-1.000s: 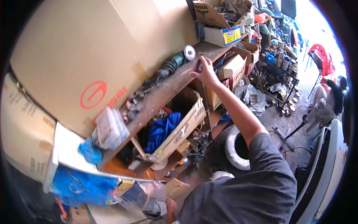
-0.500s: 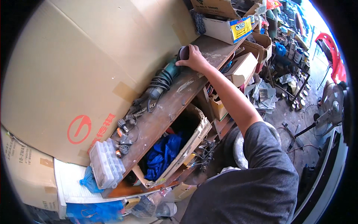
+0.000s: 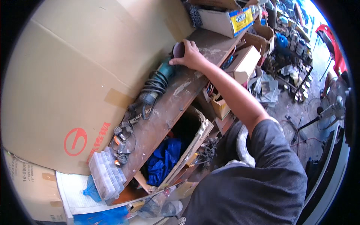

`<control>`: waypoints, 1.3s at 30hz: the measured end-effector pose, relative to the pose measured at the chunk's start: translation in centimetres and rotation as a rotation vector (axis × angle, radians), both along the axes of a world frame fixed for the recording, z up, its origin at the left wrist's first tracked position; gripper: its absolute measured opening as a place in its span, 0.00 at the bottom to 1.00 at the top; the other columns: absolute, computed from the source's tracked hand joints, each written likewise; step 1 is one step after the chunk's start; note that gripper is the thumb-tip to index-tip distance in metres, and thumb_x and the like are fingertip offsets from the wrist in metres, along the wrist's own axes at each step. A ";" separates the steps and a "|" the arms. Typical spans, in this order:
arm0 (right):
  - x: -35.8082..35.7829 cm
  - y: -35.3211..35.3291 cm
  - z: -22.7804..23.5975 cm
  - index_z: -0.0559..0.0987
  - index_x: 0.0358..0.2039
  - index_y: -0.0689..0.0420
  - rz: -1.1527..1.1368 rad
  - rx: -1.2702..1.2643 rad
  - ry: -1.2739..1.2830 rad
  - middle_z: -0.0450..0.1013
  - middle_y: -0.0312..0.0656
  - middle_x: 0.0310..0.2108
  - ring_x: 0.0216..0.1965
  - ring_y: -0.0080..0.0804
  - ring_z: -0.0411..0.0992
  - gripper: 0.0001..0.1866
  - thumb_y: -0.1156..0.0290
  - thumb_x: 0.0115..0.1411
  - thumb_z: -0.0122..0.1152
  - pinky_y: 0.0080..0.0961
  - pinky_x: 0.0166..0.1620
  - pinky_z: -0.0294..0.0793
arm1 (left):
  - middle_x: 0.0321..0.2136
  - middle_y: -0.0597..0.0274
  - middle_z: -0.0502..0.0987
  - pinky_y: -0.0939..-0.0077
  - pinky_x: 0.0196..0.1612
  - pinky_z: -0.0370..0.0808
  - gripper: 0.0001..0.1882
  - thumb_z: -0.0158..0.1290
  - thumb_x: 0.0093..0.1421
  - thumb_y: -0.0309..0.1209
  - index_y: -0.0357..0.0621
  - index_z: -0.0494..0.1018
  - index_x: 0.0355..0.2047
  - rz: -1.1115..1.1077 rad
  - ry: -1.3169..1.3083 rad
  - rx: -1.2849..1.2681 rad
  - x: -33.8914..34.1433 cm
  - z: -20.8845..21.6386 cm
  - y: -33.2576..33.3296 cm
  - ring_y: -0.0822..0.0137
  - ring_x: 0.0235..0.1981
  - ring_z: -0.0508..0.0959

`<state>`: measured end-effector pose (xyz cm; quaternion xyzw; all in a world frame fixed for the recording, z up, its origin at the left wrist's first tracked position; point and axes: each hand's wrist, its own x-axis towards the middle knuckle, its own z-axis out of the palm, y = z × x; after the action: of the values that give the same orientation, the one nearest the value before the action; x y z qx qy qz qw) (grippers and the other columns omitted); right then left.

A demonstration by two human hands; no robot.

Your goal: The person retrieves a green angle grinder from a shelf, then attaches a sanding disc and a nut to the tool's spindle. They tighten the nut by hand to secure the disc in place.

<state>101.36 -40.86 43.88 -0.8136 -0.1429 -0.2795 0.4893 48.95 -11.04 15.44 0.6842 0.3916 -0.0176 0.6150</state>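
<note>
My right hand is closed round the head of a teal angle grinder, with the thumb on the near side and the fingers over the far side. A round, dull purple disc shows at that head, between thumb and fingers. The grinder lies slantwise on a worn brown wooden shelf, close to the tall cardboard. Its black power cord is wound in several loops round the body. My left hand is out of view.
A large cardboard sheet stands along the shelf's left. A clear compartment case and small tool parts lie at the near end. Below, an open carton holds blue cloth. A white box stands at the far end.
The view has shifted slightly. My right hand stays on the grinder's head, and the grinder appears a little farther left and nearer. More of the disc shows between my fingers.
</note>
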 end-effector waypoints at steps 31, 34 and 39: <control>-5.9 -2.8 5.9 0.72 0.67 0.58 -0.070 -0.165 -0.046 0.72 0.64 0.61 0.60 0.62 0.75 0.45 0.40 0.60 0.73 0.49 0.61 0.77 | 0.34 0.64 0.79 0.68 0.40 0.77 0.11 0.55 0.75 0.35 0.40 0.79 0.47 0.102 -0.010 -0.023 -3.9 0.2 -2.3 0.70 0.35 0.78; -12.5 1.6 6.0 0.78 0.57 0.62 0.186 -0.263 0.184 0.79 0.61 0.54 0.54 0.59 0.80 0.34 0.44 0.65 0.70 0.47 0.57 0.79 | 0.34 0.64 0.80 0.68 0.41 0.77 0.11 0.55 0.75 0.35 0.39 0.79 0.47 0.103 -0.002 -0.028 -5.1 0.4 -3.4 0.70 0.35 0.78; -17.0 3.5 3.1 0.80 0.43 0.64 0.201 0.118 0.034 0.79 0.50 0.33 0.34 0.42 0.76 0.18 0.59 0.70 0.68 0.37 0.43 0.77 | 0.34 0.64 0.80 0.68 0.41 0.77 0.11 0.55 0.75 0.34 0.39 0.79 0.47 -0.217 -0.148 -0.045 -3.0 7.2 -5.3 0.70 0.35 0.78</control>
<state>84.38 -37.33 46.95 -0.7695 -0.1988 -0.2233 0.5644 45.93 -16.36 22.59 0.7078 0.2684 -0.0422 0.6521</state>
